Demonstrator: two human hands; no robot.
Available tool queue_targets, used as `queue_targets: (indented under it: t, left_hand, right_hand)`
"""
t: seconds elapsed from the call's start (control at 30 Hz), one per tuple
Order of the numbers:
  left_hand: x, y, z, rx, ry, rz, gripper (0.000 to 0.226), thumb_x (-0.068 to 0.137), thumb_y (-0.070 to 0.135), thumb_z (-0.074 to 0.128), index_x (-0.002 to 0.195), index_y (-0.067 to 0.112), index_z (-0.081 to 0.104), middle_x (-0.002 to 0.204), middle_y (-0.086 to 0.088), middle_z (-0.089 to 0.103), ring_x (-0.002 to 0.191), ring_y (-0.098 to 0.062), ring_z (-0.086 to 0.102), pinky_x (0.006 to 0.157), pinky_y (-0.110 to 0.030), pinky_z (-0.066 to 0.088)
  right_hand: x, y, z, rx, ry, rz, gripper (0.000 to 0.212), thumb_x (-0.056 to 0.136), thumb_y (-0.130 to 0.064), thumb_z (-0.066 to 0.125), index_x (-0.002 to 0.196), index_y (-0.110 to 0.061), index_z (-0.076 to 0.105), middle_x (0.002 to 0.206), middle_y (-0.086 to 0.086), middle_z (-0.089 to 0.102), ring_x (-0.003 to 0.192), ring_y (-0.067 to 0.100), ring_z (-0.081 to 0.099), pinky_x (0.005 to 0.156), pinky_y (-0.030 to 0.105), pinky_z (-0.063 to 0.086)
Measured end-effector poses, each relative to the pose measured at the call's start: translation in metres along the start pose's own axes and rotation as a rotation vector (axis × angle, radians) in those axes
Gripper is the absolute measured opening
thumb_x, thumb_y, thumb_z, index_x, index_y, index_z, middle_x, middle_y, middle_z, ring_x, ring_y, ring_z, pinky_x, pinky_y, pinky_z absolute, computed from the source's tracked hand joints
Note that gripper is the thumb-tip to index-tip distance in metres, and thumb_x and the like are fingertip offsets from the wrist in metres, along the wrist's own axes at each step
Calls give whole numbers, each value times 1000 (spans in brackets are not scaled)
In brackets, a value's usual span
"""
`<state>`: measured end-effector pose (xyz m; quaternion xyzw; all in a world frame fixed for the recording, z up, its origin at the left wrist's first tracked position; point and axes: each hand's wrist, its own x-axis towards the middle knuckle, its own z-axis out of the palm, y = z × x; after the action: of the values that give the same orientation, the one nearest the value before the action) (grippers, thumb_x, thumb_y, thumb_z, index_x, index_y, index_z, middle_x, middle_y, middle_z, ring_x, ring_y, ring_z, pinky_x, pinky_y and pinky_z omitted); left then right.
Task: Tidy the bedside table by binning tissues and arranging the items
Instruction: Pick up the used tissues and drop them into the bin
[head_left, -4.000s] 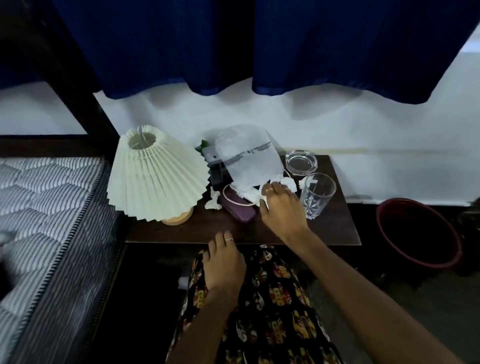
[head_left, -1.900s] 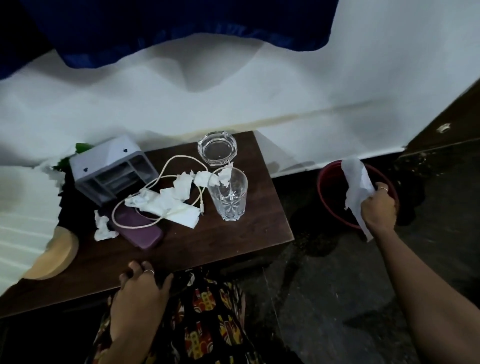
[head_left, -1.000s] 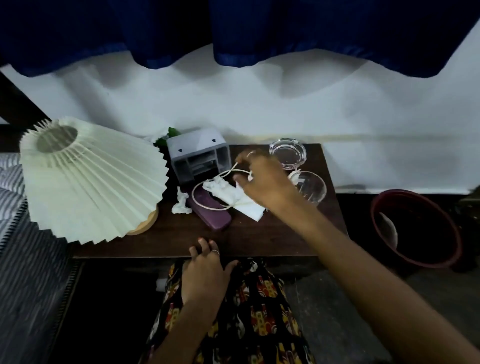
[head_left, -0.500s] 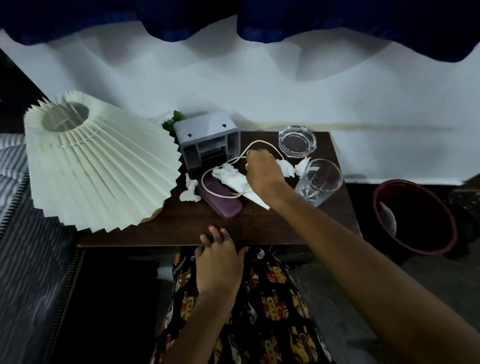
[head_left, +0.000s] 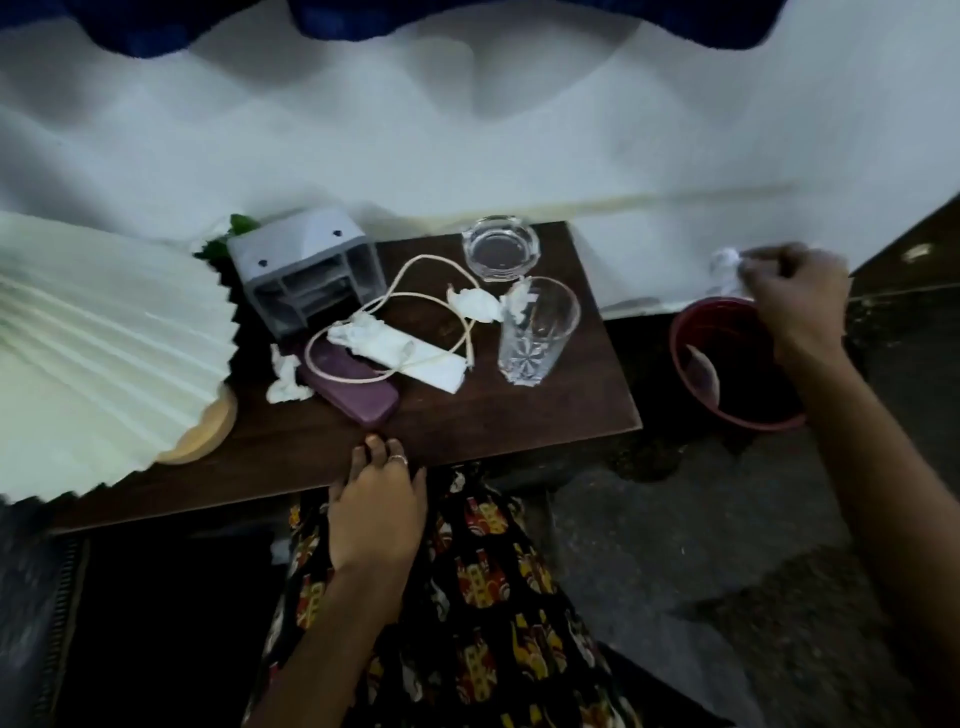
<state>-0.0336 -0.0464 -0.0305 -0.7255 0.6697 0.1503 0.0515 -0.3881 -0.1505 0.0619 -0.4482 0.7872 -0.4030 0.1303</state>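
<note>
In the head view, the right hand (head_left: 795, 301) is pinching a crumpled tissue (head_left: 727, 267) above the far rim of the red bin (head_left: 685, 358), which is standing on the floor right of the bench (head_left: 519, 415). The binning step is in hand; next the fingers need to let go over the bin. The left hand (head_left: 376, 509) is resting loosely spread at the bench's front edge. On the bench I am counting 4 tissues, 1 drinking glass (head_left: 537, 332), 1 ashtray (head_left: 500, 248), 1 cord (head_left: 415, 312), 1 purple case (head_left: 353, 384) and 1 lamp (head_left: 104, 353). 1 tissue is lying in the bin.
</note>
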Motion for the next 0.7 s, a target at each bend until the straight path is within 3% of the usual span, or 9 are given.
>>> queue_targets:
  t: [0.07,0.23,0.33,0.37,0.47,0.5,0.57,0.63,0.7]
  left_hand:
    - [2,2,0,7,1,-17,52,95,46,37,132,11,46,140,-9,45,131,-25,39,97,-44,41]
    - [5,5,6,87,23,0,59,88,51,48,113,0,60,116,-20,60,108,-35,58,77,-47,52]
    - [5,8,7,101,18,-10,57,85,47,55,107,-5,62,110,-25,62,102,-40,59,71,-47,53]
    - [6,9,7,111,17,-14,57,85,47,56,106,-5,62,110,-26,61,102,-41,59,71,-48,52]
    - [8,9,8,105,20,-15,56,86,50,52,103,-3,61,107,-24,61,98,-40,60,69,-46,52]
    - [8,9,7,103,19,-13,56,86,52,49,101,-1,61,104,-22,61,95,-39,60,67,-45,52]
    - [9,8,7,114,15,-3,58,85,55,42,97,2,60,99,-19,61,89,-36,61,64,-43,51]
    - [9,8,7,128,16,1,56,86,56,41,95,4,60,97,-17,61,86,-34,62,62,-41,51]
    - [9,10,5,121,13,-7,53,86,55,43,91,5,60,95,-16,60,84,-34,62,61,-41,50]
  right_hand:
    - [9,48,-5,-67,-12,127,25,84,-12,59,103,0,70,97,21,70,84,16,58,72,17,42]
    - [15,153,4,7,-33,528,22,81,-6,63,101,1,70,101,23,69,80,22,61,80,34,54]
    - [11,180,17,188,-53,686,8,83,4,60,88,5,66,81,12,68,63,16,62,47,14,50]
    - [12,185,22,244,-43,727,11,83,6,59,76,-1,64,77,12,68,67,20,63,46,14,51]
    - [18,192,32,355,34,829,24,81,6,59,65,-10,54,84,13,63,100,37,64,84,38,56]
    - [21,190,34,400,59,848,19,81,5,59,68,-7,54,88,13,63,103,36,63,89,41,54]
    - [28,185,34,525,91,870,1,88,0,55,88,0,56,100,16,62,88,26,65,77,28,57]
    - [37,184,33,627,105,887,25,95,-9,49,117,2,52,101,17,60,70,17,61,66,21,57]
    - [46,181,31,668,106,900,40,98,-16,44,133,3,40,119,22,55,71,19,59,78,30,56]
